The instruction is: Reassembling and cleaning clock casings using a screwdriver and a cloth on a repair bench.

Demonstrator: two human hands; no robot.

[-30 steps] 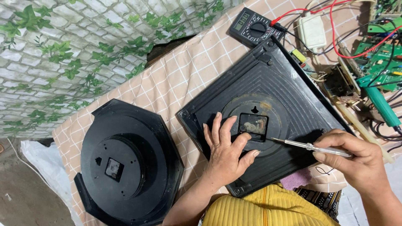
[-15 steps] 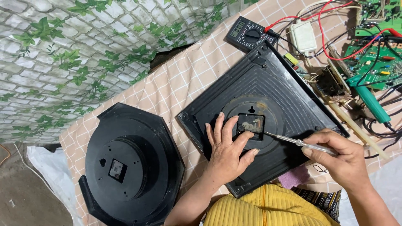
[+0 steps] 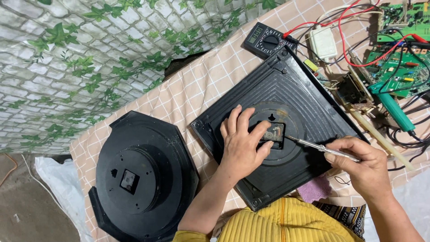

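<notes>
At the middle of the square black clock back (image 3: pixel 286 107), the left hand (image 3: pixel 242 145) is laid flat with its fingers (image 3: pixel 233 120) spread, and the fingertips are touching the small clock mechanism (image 3: pixel 273 133) in the round recess. A thin metal screwdriver (image 3: pixel 313 145) is pinched between the thumb and fingers of the right hand (image 3: pixel 363 166), and its tip is placed just beside the right edge of the mechanism. The clock back is lying on a checked beige cloth (image 3: pixel 201 80) over the table. Beside it on the left, an eight-sided black clock back (image 3: pixel 143 179) is seen, with a small square opening in its middle. Beyond the square clock, a black meter (image 3: pixel 264 39) with a round dial and a grey display is placed, with red wires (image 3: pixel 354 45) running from it. A white flat box (image 3: pixel 323 42) and green circuit boards (image 3: pixel 398 67) are lying near the far right corner. A small purple cloth (image 3: pixel 313 190) is partly hidden under the near edge of the clock.
</notes>
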